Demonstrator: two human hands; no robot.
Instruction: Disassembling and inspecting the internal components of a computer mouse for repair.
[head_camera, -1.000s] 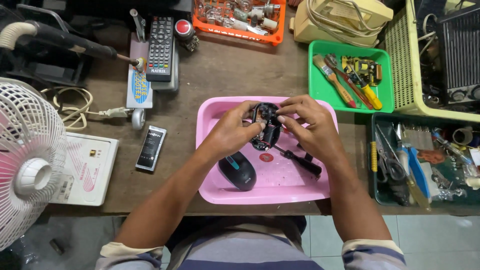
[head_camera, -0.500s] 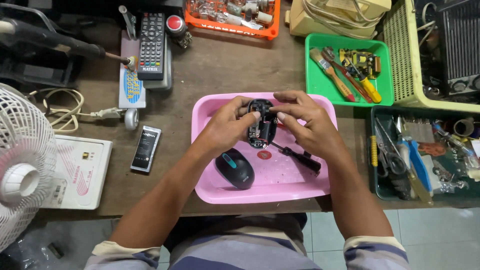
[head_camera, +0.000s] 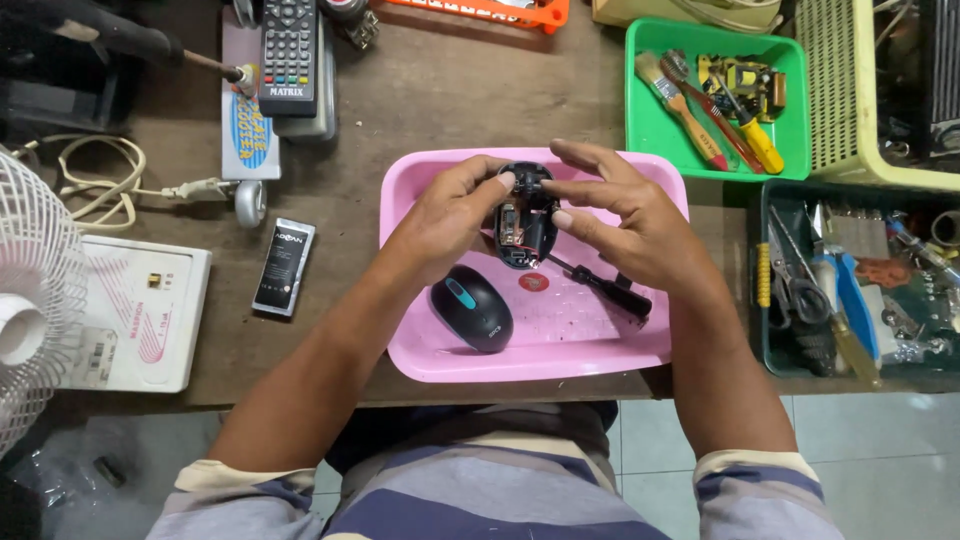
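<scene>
Over a pink tray (head_camera: 640, 350), my left hand (head_camera: 445, 215) and my right hand (head_camera: 625, 215) both hold the black base of an opened computer mouse (head_camera: 522, 228), its circuit board and wires showing. My left fingers grip its left side and top; my right fingertips pinch its right edge. The mouse's black top cover (head_camera: 472, 308) with a teal wheel strip lies in the tray below my left hand. A small black screwdriver (head_camera: 600, 288) lies in the tray under my right hand, next to a small red round piece (head_camera: 533, 283).
A green tray (head_camera: 660, 150) with brushes and screwdrivers sits at the upper right, a dark bin (head_camera: 850, 290) of tools at the right. A remote control (head_camera: 288, 55), a black battery (head_camera: 283, 267), a white box (head_camera: 130, 315) and a white fan (head_camera: 30, 290) lie left on the wooden table.
Both hands have kept hold of the mouse base, with my right fingers shifting along its right edge. The camera view moved slightly lower over the table.
</scene>
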